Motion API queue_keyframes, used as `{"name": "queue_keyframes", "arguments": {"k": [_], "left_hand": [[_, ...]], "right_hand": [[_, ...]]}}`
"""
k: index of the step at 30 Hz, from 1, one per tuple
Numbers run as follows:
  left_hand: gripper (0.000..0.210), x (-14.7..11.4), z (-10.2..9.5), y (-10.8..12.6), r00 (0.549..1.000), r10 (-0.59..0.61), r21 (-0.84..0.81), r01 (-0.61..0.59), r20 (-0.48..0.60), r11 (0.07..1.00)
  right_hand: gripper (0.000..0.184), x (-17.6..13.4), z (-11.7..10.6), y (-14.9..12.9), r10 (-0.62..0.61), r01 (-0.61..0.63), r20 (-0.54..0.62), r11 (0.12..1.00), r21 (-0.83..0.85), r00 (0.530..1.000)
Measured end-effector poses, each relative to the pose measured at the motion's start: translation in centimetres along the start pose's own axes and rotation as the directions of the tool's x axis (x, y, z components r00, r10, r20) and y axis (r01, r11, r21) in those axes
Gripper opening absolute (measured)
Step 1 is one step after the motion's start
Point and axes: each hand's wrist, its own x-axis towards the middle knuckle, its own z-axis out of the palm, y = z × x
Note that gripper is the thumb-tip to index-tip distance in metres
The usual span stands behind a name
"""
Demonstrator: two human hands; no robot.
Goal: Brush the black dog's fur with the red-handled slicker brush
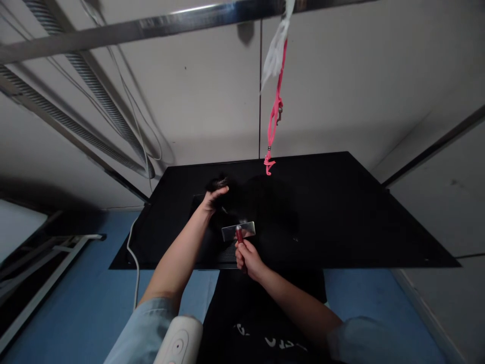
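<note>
The right hand (250, 260) is wrapped round the red handle (239, 234) of a metal-plated tool (249, 229) over the black table (348, 217), whose edge could nick the left hand (214, 197) if the 2 hands stray together, though blur hides whether the left grips anything.

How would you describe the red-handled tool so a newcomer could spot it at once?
Find the black table, then the right hand near its front edge. That hand grips the red-handled tool, whose shiny rectangular blade sets it apart from the black textured patch beside it.
</note>
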Motion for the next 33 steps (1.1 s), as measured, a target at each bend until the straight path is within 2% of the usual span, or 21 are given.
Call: {"name": "queue_keyframes", "arguments": {"k": [5,9,11,12,14,16,17,18,20,22,23,24,26,28,29,30,32,33], "left_hand": [[0.045,0.5,-0.2,-0.3,1.0,-0.012,-0.022,0.012,0.001,1.0],[0.044,0.9,-0.2,-0.3,0.999,0.026,-0.067,-0.028,-0.041,0.997],[0.045,1.0,-0.1,-0.3,0.998,0.033,-0.077,-0.037,-0.052,0.996],[0.045,1.1,-0.1,-0.3,0.998,0.032,-0.073,-0.036,-0.053,0.997],[0.046,1.1,0.1,-0.4,0.999,0.029,-0.068,-0.032,-0.037,0.997],[0.047,0.9,0.1,-0.4,1.0,0.02,-0.074,-0.022,-0.02,0.997],[0.046,0.9,0.0,-0.4,1.0,0.012,-0.079,-0.013,-0.019,0.997],[0.046,0.8,-0.1,-0.4,1.0,0.0,-0.085,-0.002,-0.026,0.996],[0.044,0.7,-0.5,-0.3,0.999,-0.02,-0.103,0.016,-0.044,0.995],[0.043,0.7,-0.8,-0.1,0.998,-0.01,-0.121,0.003,-0.058,0.993],[0.042,0.7,-0.8,-0.1,0.998,0.0,-0.125,-0.008,-0.064,0.992],[0.042,0.7,-0.7,0.0,0.998,0.002,-0.123,-0.01,-0.068,0.992],[0.042,0.7,-0.3,0.0,0.998,-0.011,-0.107,0.005,-0.058,0.994],[0.045,0.6,0.1,0.0,0.998,-0.026,-0.065,0.022,-0.056,0.998],[0.046,0.5,0.3,0.1,0.998,-0.028,-0.038,0.025,-0.063,0.999],[0.048,0.4,0.3,0.1,0.997,-0.021,-0.016,0.02,-0.078,1.0],[0.051,0.1,0.3,0.3,0.994,-0.005,0.001,0.005,-0.11,1.0],[0.051,-0.1,0.2,0.4,0.993,-0.004,0.003,0.004,-0.118,1.0]], "right_hand": [[0.04,0.1,-0.2,1.2,-0.012,0.012,0.004,1.0,-0.02,1.0],[0.041,-1.0,-0.7,2.8,0.12,-0.129,-0.084,0.985,-0.118,0.989],[0.04,-1.1,-0.2,1.8,0.147,-0.152,-0.044,0.975,-0.162,0.988],[0.039,-0.9,0.2,0.9,0.107,-0.104,0.009,0.979,-0.175,0.994],[0.036,-0.1,1.0,-1.4,-0.06,0.079,0.108,0.981,-0.175,0.992],[0.032,0.6,1.3,-2.8,-0.194,0.206,0.077,0.956,-0.209,0.978],[0.03,0.7,1.1,-2.8,-0.202,0.205,0.04,0.95,-0.234,0.979],[0.028,0.5,0.7,-2.3,-0.159,0.151,-0.011,0.955,-0.254,0.987],[0.026,-0.3,-0.1,-0.7,0.041,-0.069,-0.103,0.957,-0.283,0.994],[0.025,-1.2,-0.2,0.3,0.195,-0.218,-0.107,0.93,-0.294,0.975],[0.025,-1.3,0.1,0.2,0.204,-0.211,-0.055,0.929,-0.303,0.978],[0.025,-1.1,0.5,-0.3,0.158,-0.145,0.017,0.94,-0.308,0.987],[0.026,-0.1,1.6,-1.8,-0.034,0.072,0.139,0.957,-0.281,0.99],[0.025,0.8,2.3,-2.3,-0.167,0.184,0.087,0.946,-0.268,0.982],[0.024,0.9,2.3,-2.0,-0.164,0.165,0.025,0.948,-0.271,0.986],[0.025,0.6,2.2,-1.3,-0.109,0.094,-0.042,0.957,-0.274,0.993],[0.026,-0.5,1.6,0.4,0.132,-0.17,-0.158,0.95,-0.262,0.979],[0.027,-1.1,1.4,0.8,0.223,-0.26,-0.162,0.928,-0.267,0.961]]}}
